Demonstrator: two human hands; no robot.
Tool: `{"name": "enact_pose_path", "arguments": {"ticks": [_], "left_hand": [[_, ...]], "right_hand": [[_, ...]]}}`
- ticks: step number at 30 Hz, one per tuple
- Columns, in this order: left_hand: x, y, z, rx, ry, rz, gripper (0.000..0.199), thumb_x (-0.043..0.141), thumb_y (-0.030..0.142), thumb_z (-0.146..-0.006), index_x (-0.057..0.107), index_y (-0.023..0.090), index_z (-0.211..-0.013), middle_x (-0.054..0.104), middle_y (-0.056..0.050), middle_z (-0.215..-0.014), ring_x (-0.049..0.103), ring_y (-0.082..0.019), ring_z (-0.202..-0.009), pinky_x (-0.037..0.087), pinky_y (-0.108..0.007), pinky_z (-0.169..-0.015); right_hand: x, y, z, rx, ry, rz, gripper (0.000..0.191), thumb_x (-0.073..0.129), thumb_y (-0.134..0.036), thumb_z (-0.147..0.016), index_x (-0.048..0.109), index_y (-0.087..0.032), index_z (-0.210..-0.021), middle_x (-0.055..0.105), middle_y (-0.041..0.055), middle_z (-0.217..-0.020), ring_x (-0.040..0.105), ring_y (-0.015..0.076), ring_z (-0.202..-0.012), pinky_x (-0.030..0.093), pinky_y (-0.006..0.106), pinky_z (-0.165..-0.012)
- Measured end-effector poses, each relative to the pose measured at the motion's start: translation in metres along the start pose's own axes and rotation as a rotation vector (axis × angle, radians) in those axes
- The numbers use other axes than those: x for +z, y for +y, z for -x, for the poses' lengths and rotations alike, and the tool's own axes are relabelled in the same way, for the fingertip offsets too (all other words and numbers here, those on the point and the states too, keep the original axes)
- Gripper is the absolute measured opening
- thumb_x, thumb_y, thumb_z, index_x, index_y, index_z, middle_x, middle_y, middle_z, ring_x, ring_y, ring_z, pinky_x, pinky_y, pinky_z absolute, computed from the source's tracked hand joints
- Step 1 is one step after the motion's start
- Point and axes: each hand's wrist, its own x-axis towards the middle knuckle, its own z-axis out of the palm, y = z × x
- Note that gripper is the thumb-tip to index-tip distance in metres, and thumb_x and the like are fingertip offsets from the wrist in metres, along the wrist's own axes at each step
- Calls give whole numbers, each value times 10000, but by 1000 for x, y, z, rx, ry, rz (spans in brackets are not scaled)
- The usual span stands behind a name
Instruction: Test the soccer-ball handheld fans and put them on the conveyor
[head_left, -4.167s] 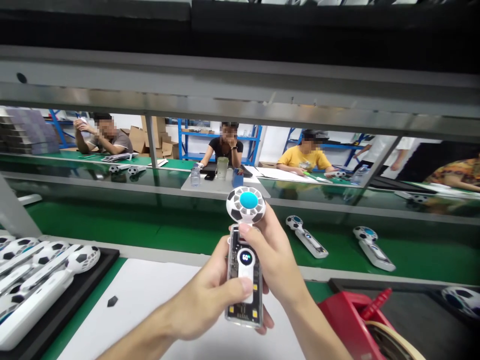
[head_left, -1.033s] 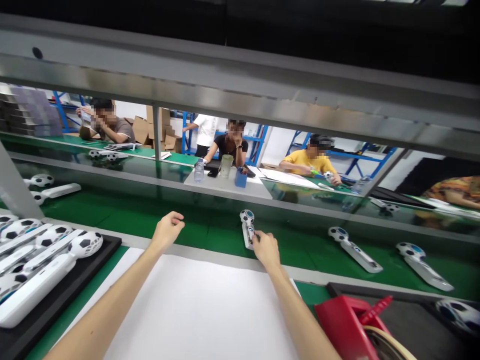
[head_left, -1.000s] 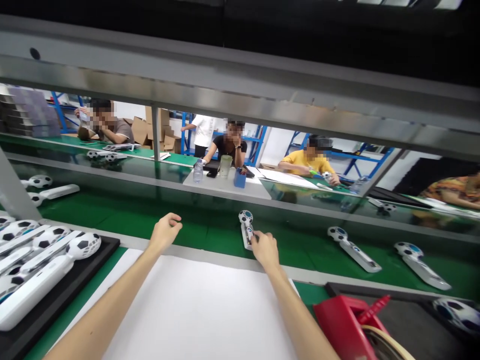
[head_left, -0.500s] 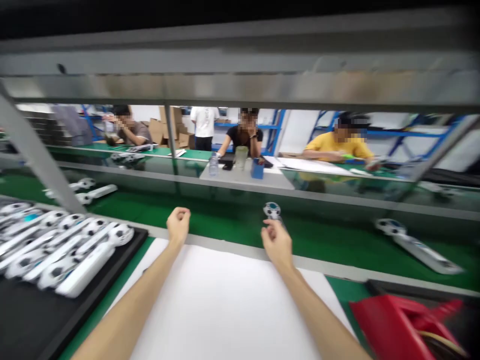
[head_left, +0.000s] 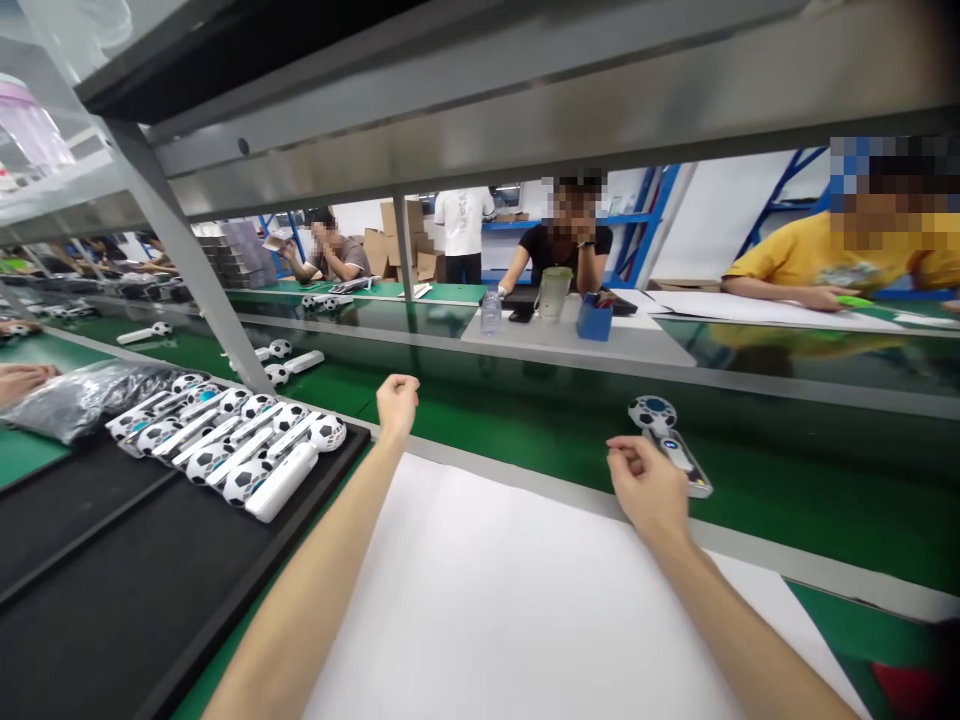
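Observation:
My left hand (head_left: 397, 408) is raised over the near edge of the green belt (head_left: 480, 415), fingers curled closed, with nothing visible in them. To its right, my right hand (head_left: 651, 490) hovers by the belt's edge, its fingers also curled in and no object showing between them. Just behind it on the belt lies a white-handled device with a round football-patterned head (head_left: 652, 412); the hand hides part of it, and I see no grip on it. Below both forearms spreads a large white sheet (head_left: 525, 600).
At left, a black tray (head_left: 97, 610) bears several football-patterned devices (head_left: 247, 480), beside a grey plastic bag (head_left: 82, 400) and another person's hand (head_left: 26, 382). A metal shelf (head_left: 480, 170) crosses overhead on a slanted post (head_left: 195, 260). Co-workers sit across the belt.
My view has swung left, bringing more of the tray and the plastic bag into sight. The device by my right hand shows more of its handle. Both hands stay raised near the belt.

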Motion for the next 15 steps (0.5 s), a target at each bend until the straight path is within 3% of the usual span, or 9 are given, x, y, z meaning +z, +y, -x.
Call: {"name": "enact_pose_path", "arguments": {"ticks": [3,7,15], "left_hand": [[15,-22,13,14,-5,-10,245,585,363,-935,607,119,-946,587,6,-769,534,-81,-586,482,-213,-536],[17,-43,21,-12,18,-30,305,547,417,-948,612,119,-929,599,-5,-785,559,-98,-622,501,-239,-575],[15,-45,19,-35,-23,-124,349,509,450,-960,634,129,-906,631,-15,-807,602,-125,-682,535,-278,-656]], "right_hand": [[-1,0,0,10,-1,12,217,505,-339,-749,652,-207,-839,594,0,-609,548,172,-549,439,307,-627],[-2,1,0,36,-4,30,222,502,-335,-741,652,-207,-844,590,0,-597,554,176,-547,437,307,-624],[-2,0,0,58,-77,66,224,499,-342,-741,658,-220,-843,603,1,-611,561,182,-560,431,305,-616]]}}
